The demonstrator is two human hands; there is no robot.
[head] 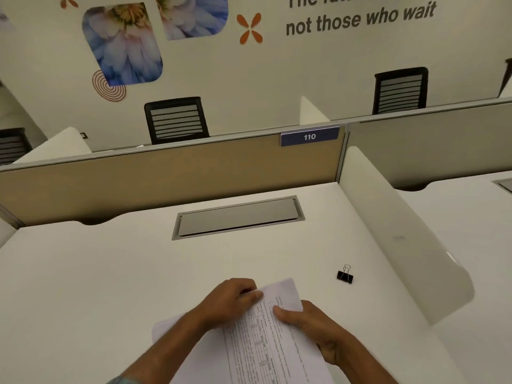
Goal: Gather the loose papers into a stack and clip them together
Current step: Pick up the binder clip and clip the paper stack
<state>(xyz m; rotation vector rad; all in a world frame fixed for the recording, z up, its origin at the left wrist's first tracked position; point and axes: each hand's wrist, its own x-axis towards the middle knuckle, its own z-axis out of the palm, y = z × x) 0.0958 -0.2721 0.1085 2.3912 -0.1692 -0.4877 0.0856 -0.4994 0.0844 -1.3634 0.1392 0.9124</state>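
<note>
Papers (266,347) sit at 6 o'clock, low centre of the white desk (110,273), held up slightly off the surface by both hands. Left hand (230,297) grasps the far left corner/top edge, fingers curled over, thumb pressed on the sheet. Right hand (313,328) pinches the right long edge, thumb on top of the printed face, fingers hidden under. Sheets not squared: one white corner sticks out past the top at 12 o'clock of the pile, another pale sheet pokes out at 9 o'clock under the left forearm. So gathering looks partly done, aligning not yet done, clipping not started. Binder clip (345,276) at 2 o'clock from the hands, lying on the desk, well apart from the papers, wire arms up, untouched. Handling guess: papers light, thin, floppy, slide on each other easily and crease if squeezed hard; best held by opposite edges and tapped on the desk to square. The clip is small, stiff, springy; take it by the wire arms, squeeze to open, bite it over one squared corner or the top edge. Risk: sheets fan out when one hand lets go to reach for the clip.
</note>
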